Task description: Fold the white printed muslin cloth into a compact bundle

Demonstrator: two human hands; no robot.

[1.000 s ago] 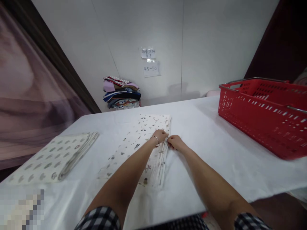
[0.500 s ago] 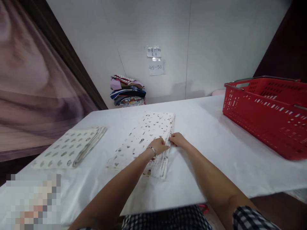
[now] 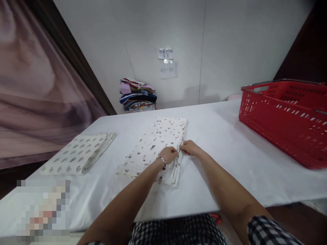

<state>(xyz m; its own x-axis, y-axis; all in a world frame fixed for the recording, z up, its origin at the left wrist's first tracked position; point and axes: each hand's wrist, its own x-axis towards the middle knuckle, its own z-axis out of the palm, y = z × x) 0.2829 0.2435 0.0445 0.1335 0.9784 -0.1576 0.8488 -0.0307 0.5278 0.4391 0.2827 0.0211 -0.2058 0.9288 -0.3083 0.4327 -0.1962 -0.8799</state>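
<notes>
A folded white cloth (image 3: 145, 153) with small grey and brown prints lies in layers on the table in front of me. My left hand (image 3: 169, 155), with a silver bracelet at the wrist, is closed on the layers along the cloth's right edge. Just to its right, my right hand (image 3: 189, 148) pinches the same edge between thumb and fingers. Part of the edge is hidden behind my fingers. To the left lies a second folded cloth (image 3: 76, 153), cream with rows of grey-green motifs, apart from both hands.
A red plastic basket (image 3: 283, 126) with metal handles stands at the table's right side. The white-covered table (image 3: 212, 126) reaches toward the wall. Behind its far edge rises a stack of folded fabrics (image 3: 138, 95). Paper signs (image 3: 168, 69) hang on the wall. Lower left is pixelated.
Both hands stay at the cloth's right edge with little movement; the left fingers appear slightly more drawn in. The whole view has shifted slightly.
</notes>
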